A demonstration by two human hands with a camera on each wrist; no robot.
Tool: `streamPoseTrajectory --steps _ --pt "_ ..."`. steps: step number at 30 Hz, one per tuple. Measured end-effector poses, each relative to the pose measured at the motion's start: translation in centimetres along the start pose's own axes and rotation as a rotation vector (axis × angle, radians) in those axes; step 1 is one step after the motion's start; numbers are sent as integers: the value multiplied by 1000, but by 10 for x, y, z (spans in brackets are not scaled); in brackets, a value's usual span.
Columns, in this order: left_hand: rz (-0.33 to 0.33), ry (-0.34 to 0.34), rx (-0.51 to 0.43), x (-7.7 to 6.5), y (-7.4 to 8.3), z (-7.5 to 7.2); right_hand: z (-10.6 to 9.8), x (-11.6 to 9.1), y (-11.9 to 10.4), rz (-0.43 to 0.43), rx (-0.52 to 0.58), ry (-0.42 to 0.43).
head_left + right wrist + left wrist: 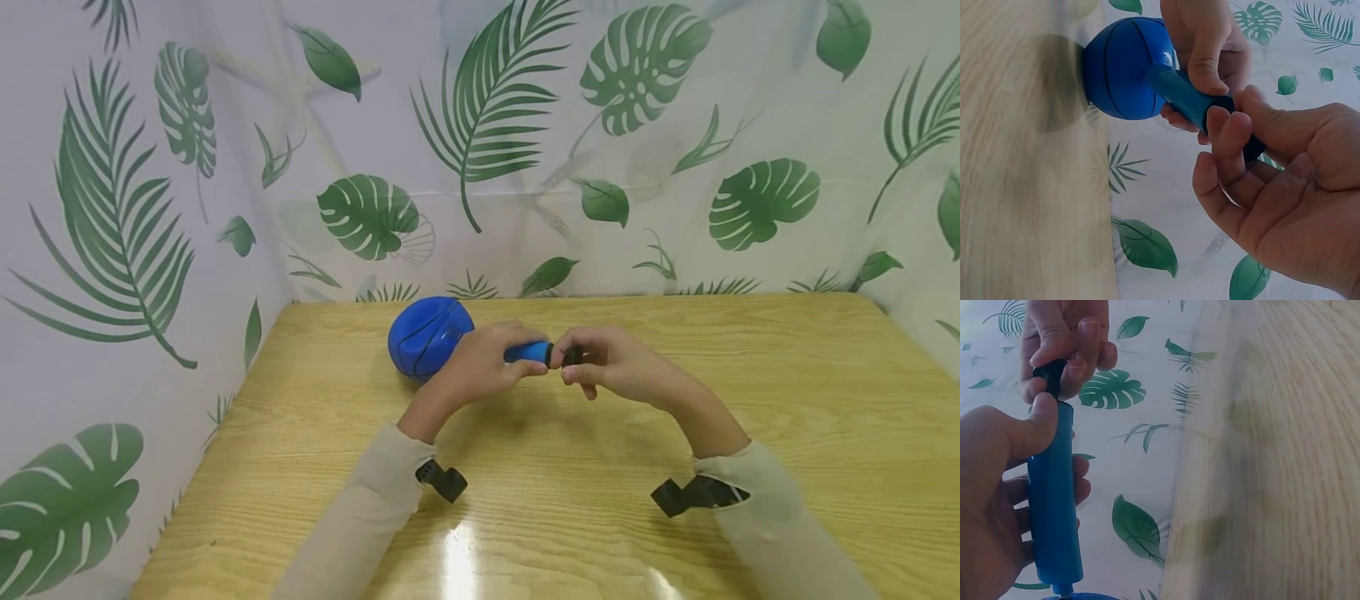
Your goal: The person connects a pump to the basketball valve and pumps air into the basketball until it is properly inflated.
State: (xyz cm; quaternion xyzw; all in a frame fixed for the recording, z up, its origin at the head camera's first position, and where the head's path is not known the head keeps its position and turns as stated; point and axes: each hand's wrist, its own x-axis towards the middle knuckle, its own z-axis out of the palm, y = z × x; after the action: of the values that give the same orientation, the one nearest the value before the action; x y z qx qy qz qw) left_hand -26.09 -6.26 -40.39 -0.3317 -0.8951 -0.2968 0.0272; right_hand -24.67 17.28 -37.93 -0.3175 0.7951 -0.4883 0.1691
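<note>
One blue pump [528,352], one blue ball [427,337], tip meeting ball

Left hand [491,358]: gripping the pump barrel. Fingers curled round it, thumb laid along it near the top end, by the black collar [551,355].

Right hand [618,362]: pinching the black handle [1054,372] between thumb and fingers, the other fingers loosely bent. Fingertips come right up to the collar and close to the left thumb. A dark shaft shows between handle and barrel in the left wrist view.

Pump: above the table [555,467], roughly crosswise in front of the person, handle end to the right, far end to the left at the ball. Narrow nozzle [1062,589] reaches the ball surface; can't tell how deep it seats.

Ball: left of the hands, toward the back of the table, appears to rest on it. Black seam lines, basketball style. Pale patch [1170,59] on its side near the left hand; too blurred to tell print from glare. Visible barrel is plain blue.

Around: light sleeves [356,508] on both arms, a black wrist device [442,481] at each cuff. Wood-grain tabletop, glare at the front. White wall cloth [525,250] behind, green leaf print.
</note>
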Motion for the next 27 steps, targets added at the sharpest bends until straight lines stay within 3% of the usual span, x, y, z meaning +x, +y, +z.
streamPoseTrajectory --steps 11,20,27 --pt "2 17 -75 -1 -2 -2 -21 -16 -13 -38 -77 -118" --pt "-87 76 -79 -3 -12 -19 -51 -47 -27 -71 -85 -20" --pt "-96 59 -80 -2 -12 -18 -53 -48 -31 -97 -112 26"
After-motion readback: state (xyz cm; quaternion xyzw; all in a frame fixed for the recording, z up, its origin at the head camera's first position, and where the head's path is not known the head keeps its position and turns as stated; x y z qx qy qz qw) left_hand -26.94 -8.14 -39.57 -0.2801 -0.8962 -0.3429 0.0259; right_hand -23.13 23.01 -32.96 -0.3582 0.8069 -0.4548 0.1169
